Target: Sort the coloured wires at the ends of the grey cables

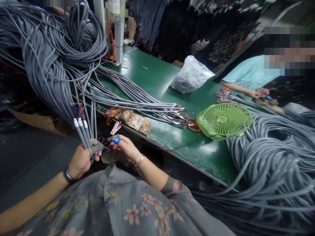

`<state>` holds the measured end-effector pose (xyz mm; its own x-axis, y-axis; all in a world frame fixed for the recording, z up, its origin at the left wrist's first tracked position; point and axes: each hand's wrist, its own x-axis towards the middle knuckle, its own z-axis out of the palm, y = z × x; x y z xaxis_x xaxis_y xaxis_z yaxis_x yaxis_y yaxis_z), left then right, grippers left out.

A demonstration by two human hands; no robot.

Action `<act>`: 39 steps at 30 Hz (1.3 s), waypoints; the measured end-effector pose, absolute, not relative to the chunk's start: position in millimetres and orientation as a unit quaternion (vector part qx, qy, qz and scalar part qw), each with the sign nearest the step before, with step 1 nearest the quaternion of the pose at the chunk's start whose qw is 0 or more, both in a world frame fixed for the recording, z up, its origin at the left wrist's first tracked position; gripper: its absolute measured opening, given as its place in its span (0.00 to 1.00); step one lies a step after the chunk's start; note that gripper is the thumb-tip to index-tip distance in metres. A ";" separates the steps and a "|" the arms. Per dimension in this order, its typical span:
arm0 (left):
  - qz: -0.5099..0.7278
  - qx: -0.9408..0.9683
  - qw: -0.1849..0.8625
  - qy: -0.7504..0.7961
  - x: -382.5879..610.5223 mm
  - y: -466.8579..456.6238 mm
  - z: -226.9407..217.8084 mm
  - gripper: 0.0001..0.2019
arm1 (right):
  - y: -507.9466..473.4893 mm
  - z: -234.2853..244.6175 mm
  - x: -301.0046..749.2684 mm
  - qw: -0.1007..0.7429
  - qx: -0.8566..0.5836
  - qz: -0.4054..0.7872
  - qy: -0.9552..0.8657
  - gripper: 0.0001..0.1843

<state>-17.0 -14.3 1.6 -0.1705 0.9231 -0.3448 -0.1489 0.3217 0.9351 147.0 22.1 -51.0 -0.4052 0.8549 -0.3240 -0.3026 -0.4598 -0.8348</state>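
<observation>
My left hand [85, 159] is closed around several grey cables [83, 134]. White-banded cable ends with fanned coloured wires [78, 109] stick up above the fist. Another bunch of thin coloured wires [105, 144] pokes out at its right side, by the fingers. Just right of those wires is my right hand [125, 149], its fingers bent and the tips a little apart, with nothing visible between them. Grey covers and a blue band are on its fingers. A pink clip [115, 128] stands at the table edge above my right hand.
Along the green table [157, 77] lie grey cables [137, 98], a taped block [133, 120], orange-handled scissors [193, 124], a green fan [223, 121] and a plastic bag [192, 75]. Coiled cables [278, 164] heap at the right, more at the left. A co-worker [246, 72] handles something opposite.
</observation>
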 end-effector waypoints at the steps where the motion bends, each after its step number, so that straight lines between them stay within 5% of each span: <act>1: 0.475 0.334 0.558 0.593 -17.1 -14.0 1.6 0.10 | 23.6 -49.2 146.8 0.380 -0.390 0.761 -0.353 0.28; 8: 0.412 0.384 0.582 0.587 -17.4 -11.9 -3.4 0.11 | 25.7 -42.5 128.6 0.373 -0.389 0.748 -0.386 0.24; 14: 0.384 0.392 0.588 0.595 -20.4 -12.6 1.4 0.13 | 39.6 -52.2 129.5 0.463 -0.464 0.690 -0.307 0.27; 23: 0.344 0.424 0.595 0.591 -22.3 -5.5 -0.7 0.09 | 23.3 -48.5 127.6 0.402 -0.371 0.732 -0.405 0.28; 30: 0.341 0.398 0.610 0.594 -24.6 -6.3 9.0 0.09 | 36.3 -62.2 138.4 0.494 -0.485 0.664 -0.284 0.23; 39: 0.321 0.379 0.695 0.520 -36.1 17.2 10.2 0.13 | 50.9 -47.0 146.6 0.407 -0.377 0.774 -0.306 0.28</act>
